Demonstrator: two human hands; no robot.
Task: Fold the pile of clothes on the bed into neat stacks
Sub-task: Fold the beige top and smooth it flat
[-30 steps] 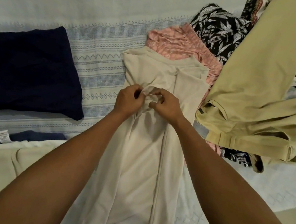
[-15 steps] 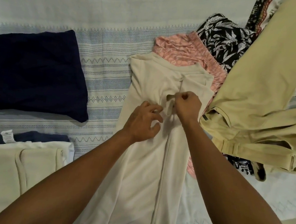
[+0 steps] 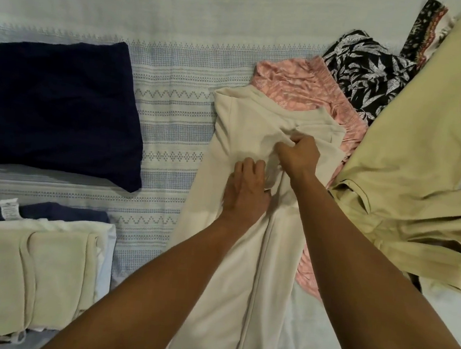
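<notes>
A long cream garment [image 3: 232,259] lies lengthwise on the bed in the middle of the view, its far end partly over a pink patterned garment [image 3: 296,88]. My right hand [image 3: 299,154] pinches a fold of the cream cloth near its upper part. My left hand [image 3: 246,192] rests flat on the same cloth just below and left, fingers pressing it down. A folded navy garment [image 3: 58,107] sits at the left. A folded stack topped by a pale cream piece [image 3: 24,281] lies at the near left.
Khaki trousers [image 3: 410,163] sprawl at the right over a black-and-white leaf-print garment [image 3: 368,72]. The bed cover [image 3: 169,129] is white with blue woven bands. A navy piece with a white label [image 3: 9,209] peeks from under the near-left stack.
My right hand has moved further up the cream garment, pulling a fold of cloth with it. My left hand has flattened onto the cloth lower down.
</notes>
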